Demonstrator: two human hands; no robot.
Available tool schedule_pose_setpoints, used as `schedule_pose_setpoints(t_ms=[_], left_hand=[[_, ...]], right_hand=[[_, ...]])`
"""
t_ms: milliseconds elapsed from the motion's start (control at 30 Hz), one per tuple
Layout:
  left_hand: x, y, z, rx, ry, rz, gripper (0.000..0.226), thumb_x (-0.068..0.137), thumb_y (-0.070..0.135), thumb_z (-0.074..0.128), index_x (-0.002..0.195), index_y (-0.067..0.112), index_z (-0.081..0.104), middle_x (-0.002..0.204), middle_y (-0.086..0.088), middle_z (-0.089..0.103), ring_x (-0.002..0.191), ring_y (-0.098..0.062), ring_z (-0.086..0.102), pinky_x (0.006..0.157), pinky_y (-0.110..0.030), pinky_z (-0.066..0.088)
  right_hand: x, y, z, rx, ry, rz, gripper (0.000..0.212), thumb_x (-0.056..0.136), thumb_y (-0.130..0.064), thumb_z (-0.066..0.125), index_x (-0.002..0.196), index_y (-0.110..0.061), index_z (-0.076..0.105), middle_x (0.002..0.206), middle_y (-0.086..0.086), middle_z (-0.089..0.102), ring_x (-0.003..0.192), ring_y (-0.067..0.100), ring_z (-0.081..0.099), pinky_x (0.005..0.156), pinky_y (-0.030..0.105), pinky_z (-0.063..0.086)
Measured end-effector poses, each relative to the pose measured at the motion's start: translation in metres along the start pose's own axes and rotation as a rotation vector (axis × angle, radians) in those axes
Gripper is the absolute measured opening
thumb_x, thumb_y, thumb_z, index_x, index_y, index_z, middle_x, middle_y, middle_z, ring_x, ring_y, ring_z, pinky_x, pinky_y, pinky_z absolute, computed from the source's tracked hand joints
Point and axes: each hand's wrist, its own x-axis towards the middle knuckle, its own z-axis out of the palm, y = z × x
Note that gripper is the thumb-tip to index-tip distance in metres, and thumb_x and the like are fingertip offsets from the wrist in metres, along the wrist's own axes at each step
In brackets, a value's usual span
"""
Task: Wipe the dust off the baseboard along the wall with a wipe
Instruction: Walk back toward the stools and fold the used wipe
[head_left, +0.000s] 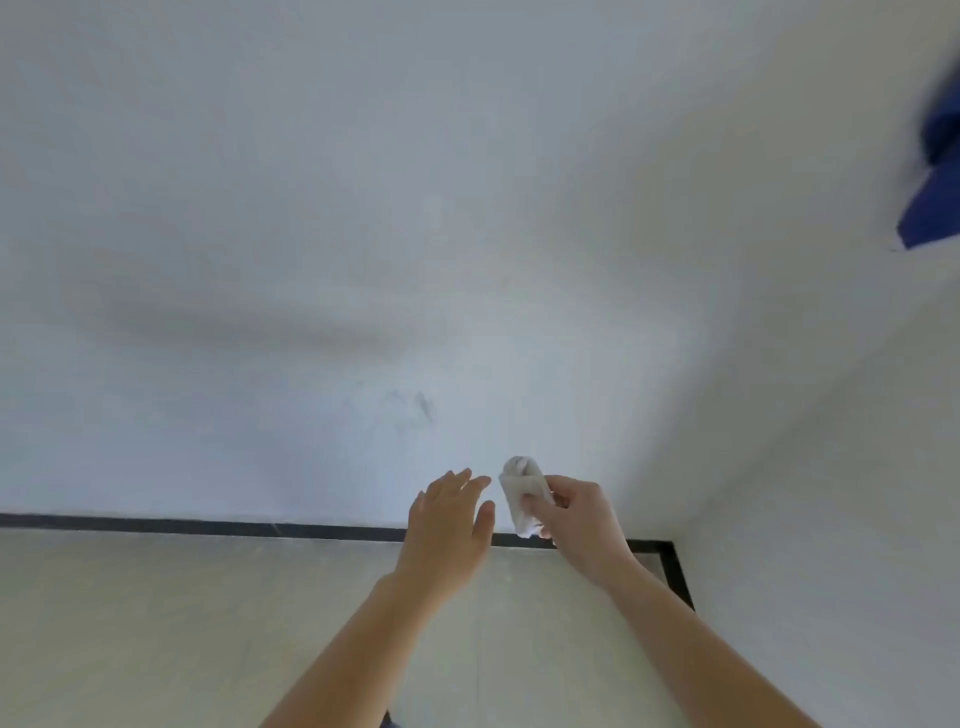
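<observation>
A thin black baseboard (208, 525) runs along the foot of the white wall (415, 208) and turns at the right corner (672, 566). My right hand (582, 525) pinches a folded white wipe (522, 491) in front of the wall, just above the baseboard. My left hand (447, 525) is beside it with straight fingers, a small gap from the wipe, holding nothing. Both hands cover a stretch of the baseboard.
Pale tiled floor (182, 623) lies below the baseboard. A second white wall (831, 467) meets the first at the right corner. A blurred blue object (935, 182) is at the upper right edge. Faint grey scuffs (415, 405) mark the wall.
</observation>
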Motion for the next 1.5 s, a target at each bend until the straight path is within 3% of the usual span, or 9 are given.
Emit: schedule_pose_setpoints(t_ms=[400,600,733,833,933,1000,1167,1300,1500], left_hand=[[-0.217,-0.307,-0.261,-0.122,0.482,-0.479,0.040,0.101,0.031,0.034,0.136,0.020,0.051,0.144,0.001,0.046,0.138,-0.018,0.029,0.116,-0.038,0.021],[-0.349,-0.454,-0.335,-0.339,0.635,-0.727,0.036,0.100,0.027,0.037,0.121,0.012,0.062,0.121,-0.006,0.063,0.115,-0.021,0.053,0.095,-0.026,0.040],[-0.400,-0.528,-0.380,-0.398,0.714,-0.813,0.037,0.101,0.028,0.037,0.128,0.016,0.058,0.131,-0.002,0.059,0.120,-0.015,0.053,0.092,-0.017,0.035],[-0.424,-0.581,-0.414,-0.414,0.737,-0.855,0.039,0.102,0.030,0.034,0.132,0.017,0.055,0.135,0.002,0.056,0.123,-0.014,0.051,0.093,-0.017,0.034],[-0.433,-0.638,-0.455,-0.458,0.792,-0.884,0.035,0.101,0.027,0.035,0.118,0.016,0.063,0.116,-0.001,0.065,0.109,-0.020,0.059,0.088,-0.027,0.043],[-0.433,-0.681,-0.487,-0.541,0.856,-0.903,0.031,0.099,0.025,0.037,0.100,0.013,0.065,0.095,-0.005,0.067,0.095,-0.028,0.063,0.081,-0.035,0.049],[-0.432,-0.801,-0.572,-0.738,1.006,-0.919,0.032,0.097,0.029,0.043,0.105,0.010,0.068,0.088,0.000,0.070,0.073,-0.013,0.063,0.067,-0.022,0.045],[-0.447,-0.884,-0.639,-0.916,1.105,-0.953,0.029,0.096,0.030,0.046,0.103,0.012,0.067,0.088,-0.003,0.073,0.074,-0.015,0.067,0.079,-0.031,0.049],[-0.490,-1.012,-0.720,-1.055,1.171,-0.992,0.031,0.094,0.036,0.049,0.101,0.016,0.071,0.087,-0.001,0.075,0.084,-0.015,0.071,0.086,-0.034,0.051]], right_hand=[[-0.109,-0.265,0.345,-0.145,-0.614,-0.432,0.019,0.085,-0.015,0.059,0.073,-0.005,0.069,0.056,-0.005,0.058,0.056,0.008,0.052,0.059,0.016,0.040],[-0.194,-0.343,0.538,-0.151,-0.894,-0.473,0.033,0.082,-0.012,0.057,0.050,-0.016,0.060,0.050,-0.008,0.058,0.048,0.003,0.046,0.058,0.019,0.036],[-0.226,-0.394,0.642,-0.164,-0.968,-0.526,0.025,0.081,-0.015,0.055,0.058,-0.010,0.063,0.062,0.003,0.069,0.053,0.005,0.048,0.059,0.021,0.038],[-0.234,-0.431,0.716,-0.184,-1.013,-0.575,0.022,0.079,-0.014,0.055,0.062,0.000,0.058,0.059,0.006,0.057,0.058,0.013,0.045,0.059,0.025,0.036],[-0.234,-0.467,0.790,-0.210,-1.057,-0.642,0.027,0.078,-0.018,0.056,0.068,0.006,0.050,0.061,0.007,0.045,0.062,0.016,0.039,0.060,0.029,0.030],[-0.228,-0.494,0.842,-0.214,-1.063,-0.683,0.029,0.077,-0.020,0.056,0.067,0.005,0.047,0.061,0.007,0.041,0.061,0.017,0.036,0.060,0.030,0.028],[-0.211,-0.579,0.979,-0.220,-1.072,-0.790,0.028,0.080,-0.022,0.056,0.068,0.002,0.049,0.059,0.006,0.042,0.058,0.016,0.037,0.058,0.030,0.030],[-0.221,-0.646,1.074,-0.237,-1.168,-0.815,0.023,0.085,-0.017,0.057,0.070,0.001,0.055,0.061,0.005,0.044,0.059,0.016,0.038,0.059,0.029,0.030],[-0.252,-0.726,1.217,-0.253,-1.303,-0.843,0.028,0.086,-0.014,0.059,0.061,-0.027,0.058,0.053,-0.009,0.044,0.052,0.009,0.038,0.053,0.021,0.030]])
